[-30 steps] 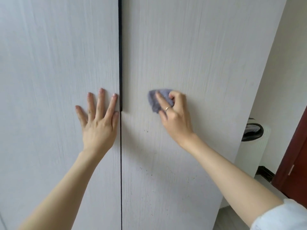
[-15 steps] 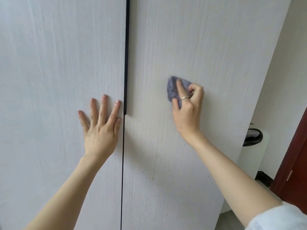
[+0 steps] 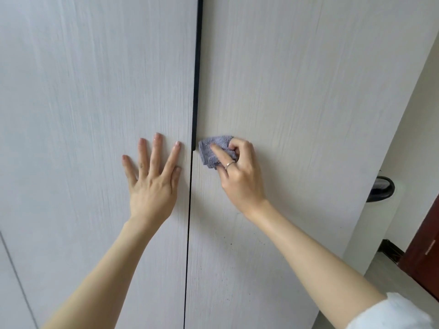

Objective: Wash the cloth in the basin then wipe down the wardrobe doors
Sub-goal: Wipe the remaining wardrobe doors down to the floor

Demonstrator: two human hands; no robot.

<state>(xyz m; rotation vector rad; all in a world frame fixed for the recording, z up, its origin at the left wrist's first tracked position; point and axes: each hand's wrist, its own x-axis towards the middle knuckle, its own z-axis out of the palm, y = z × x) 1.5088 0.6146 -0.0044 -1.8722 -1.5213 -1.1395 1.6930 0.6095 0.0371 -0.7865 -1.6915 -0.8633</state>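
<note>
Two pale wood-grain wardrobe doors fill the view, the left door (image 3: 83,91) and the right door (image 3: 297,79), split by a dark vertical gap (image 3: 196,91). My left hand (image 3: 153,184) lies flat on the left door with fingers spread, just beside the gap. My right hand (image 3: 240,176) grips a small bunched grey-purple cloth (image 3: 211,150) and presses it against the right door, right at the gap's edge. One finger lies straight over the cloth, the others are curled. Small dark specks dot the right door lower down.
Past the wardrobe's right edge stands a white bin (image 3: 380,188) with a dark rim against a white wall. A dark red-brown door (image 3: 425,257) and a strip of grey floor (image 3: 380,276) show at the lower right. No basin is in view.
My right hand has swept the cloth left and down across the right door to the centre gap. My left hand stays pressed flat on the left door.
</note>
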